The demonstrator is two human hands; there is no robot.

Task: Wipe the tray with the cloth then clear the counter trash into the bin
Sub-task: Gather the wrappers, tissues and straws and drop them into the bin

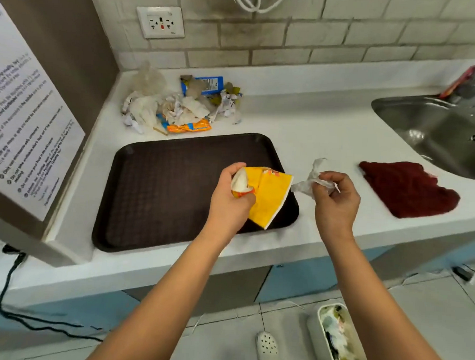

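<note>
Left hand gripped yellow wrapper over tray. Right hand pinched white scrap beside tray. Red cloth flat on bench, near sink. Trash pile behind tray. Bin on floor.

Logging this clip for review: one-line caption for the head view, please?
Left hand holds a yellow wrapper over the brown tray; right hand pinches crumpled white plastic.
</note>
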